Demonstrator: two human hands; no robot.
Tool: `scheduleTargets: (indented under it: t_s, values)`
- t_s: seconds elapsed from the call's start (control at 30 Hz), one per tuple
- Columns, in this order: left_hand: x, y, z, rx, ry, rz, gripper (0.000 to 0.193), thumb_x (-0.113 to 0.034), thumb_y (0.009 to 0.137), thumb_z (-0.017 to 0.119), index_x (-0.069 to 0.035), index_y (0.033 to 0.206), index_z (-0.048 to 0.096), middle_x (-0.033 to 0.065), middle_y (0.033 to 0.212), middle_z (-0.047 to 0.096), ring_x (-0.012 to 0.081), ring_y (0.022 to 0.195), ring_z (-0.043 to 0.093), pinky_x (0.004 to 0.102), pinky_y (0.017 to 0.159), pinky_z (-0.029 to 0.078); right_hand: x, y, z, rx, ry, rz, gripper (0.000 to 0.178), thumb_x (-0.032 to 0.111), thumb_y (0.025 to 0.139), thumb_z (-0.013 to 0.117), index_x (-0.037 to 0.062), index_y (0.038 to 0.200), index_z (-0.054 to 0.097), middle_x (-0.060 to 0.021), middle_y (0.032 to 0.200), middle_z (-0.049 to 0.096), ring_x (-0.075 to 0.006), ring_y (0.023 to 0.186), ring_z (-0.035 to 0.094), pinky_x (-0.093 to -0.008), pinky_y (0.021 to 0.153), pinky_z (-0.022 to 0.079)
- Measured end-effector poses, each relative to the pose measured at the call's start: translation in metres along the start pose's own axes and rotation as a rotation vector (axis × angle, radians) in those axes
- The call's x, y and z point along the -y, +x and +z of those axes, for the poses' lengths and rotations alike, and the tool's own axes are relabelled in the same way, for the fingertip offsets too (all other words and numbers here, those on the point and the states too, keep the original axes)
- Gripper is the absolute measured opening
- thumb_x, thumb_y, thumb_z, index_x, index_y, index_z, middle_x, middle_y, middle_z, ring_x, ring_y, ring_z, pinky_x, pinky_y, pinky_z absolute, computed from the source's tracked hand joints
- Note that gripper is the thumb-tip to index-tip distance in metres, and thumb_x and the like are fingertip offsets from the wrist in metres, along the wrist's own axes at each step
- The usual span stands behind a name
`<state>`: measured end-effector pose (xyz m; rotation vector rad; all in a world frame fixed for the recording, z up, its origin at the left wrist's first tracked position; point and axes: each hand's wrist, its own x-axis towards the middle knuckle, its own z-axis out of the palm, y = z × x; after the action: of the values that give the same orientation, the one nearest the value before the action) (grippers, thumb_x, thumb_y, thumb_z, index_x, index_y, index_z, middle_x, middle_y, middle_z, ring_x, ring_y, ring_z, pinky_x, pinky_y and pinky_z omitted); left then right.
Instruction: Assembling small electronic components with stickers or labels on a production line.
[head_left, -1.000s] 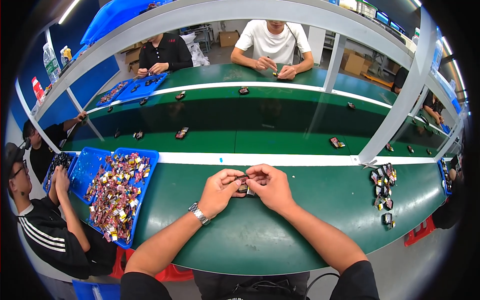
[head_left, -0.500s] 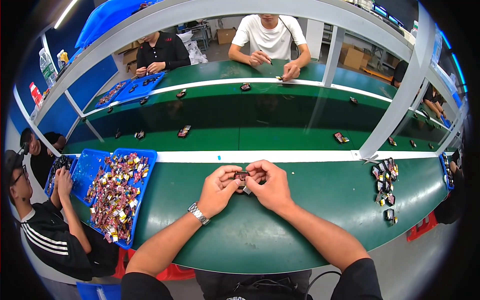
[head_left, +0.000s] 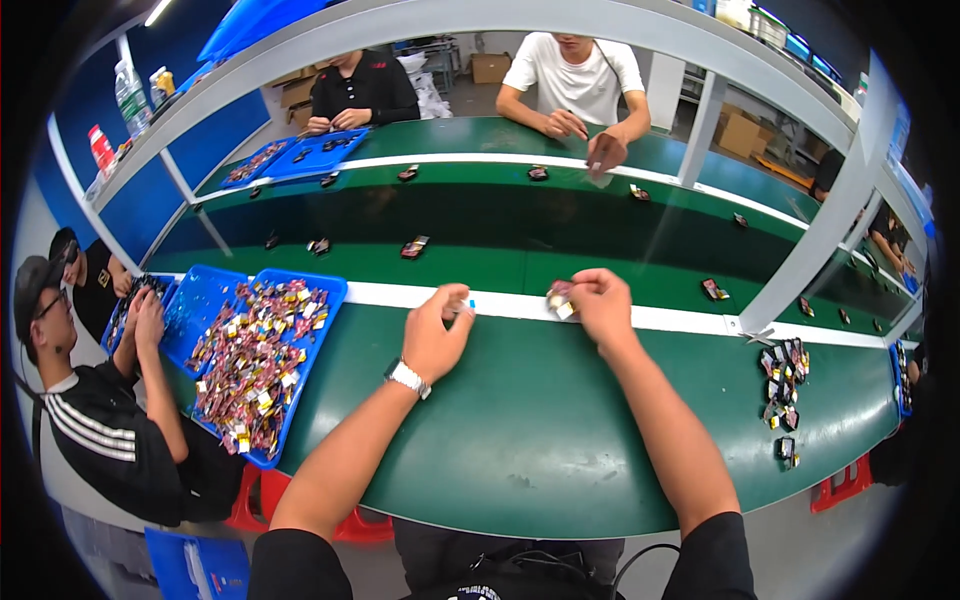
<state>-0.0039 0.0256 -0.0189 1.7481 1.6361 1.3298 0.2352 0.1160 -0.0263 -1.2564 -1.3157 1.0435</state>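
Note:
My right hand [head_left: 603, 308] reaches over the white rail [head_left: 665, 318] at the far edge of the green table [head_left: 480, 430]. Its fingers pinch a small electronic module [head_left: 563, 298], dark reddish with a white and yellow label, blurred by motion. My left hand [head_left: 437, 335] is apart from it, held by the rail farther left. Thumb and fingertips there are brought together, and a pale bit may show between them; I cannot make it out. A small blue mark lies on the rail beside those fingertips.
Left, a blue tray [head_left: 262, 365] is heaped with small reddish modules. A cluster of black modules [head_left: 783, 380] lies at the right. Beyond the rail, several modules rest on the green belt [head_left: 480, 262]. A grey post [head_left: 815, 225] rises at the right. Co-workers sit left and opposite.
My hands have parted and moved forward. The right has carried the module from the table's middle to the rail. My view has shifted, and the person opposite now reaches over the far rail.

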Motion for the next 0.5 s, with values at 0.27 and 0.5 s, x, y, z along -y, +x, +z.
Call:
scheduleTargets:
  t_s: [0.27,0.5]
  values:
    - [0.080,0.053,-0.038,-0.297,0.619,-0.016,0.045,-0.027,0.081,0.074,0.000,0.114,0.063,0.0164,0.103,0.065,0.0329,0.100,0.062,0.0433,0.088,0.050,0.001,0.023,-0.007,-0.202,-0.441,-0.213,0.025,0.007,0.082,0.068,-0.0004,0.105,0.063,-0.0109,0.097,0.066,-0.0252,0.089,0.063,-0.0365,0.082,0.051]
    - [0.079,0.100,-0.045,-0.141,0.668,-0.267,0.052,-0.044,0.075,0.078,-0.007,0.111,0.070,0.0153,0.110,0.061,0.0329,0.104,0.062,0.0426,0.089,0.050,0.011,-0.070,0.004,0.010,-0.456,-0.513,0.027,0.003,0.081,0.067,0.0047,0.107,0.063,-0.0096,0.104,0.062,-0.0236,0.087,0.058,-0.0334,0.073,0.049]
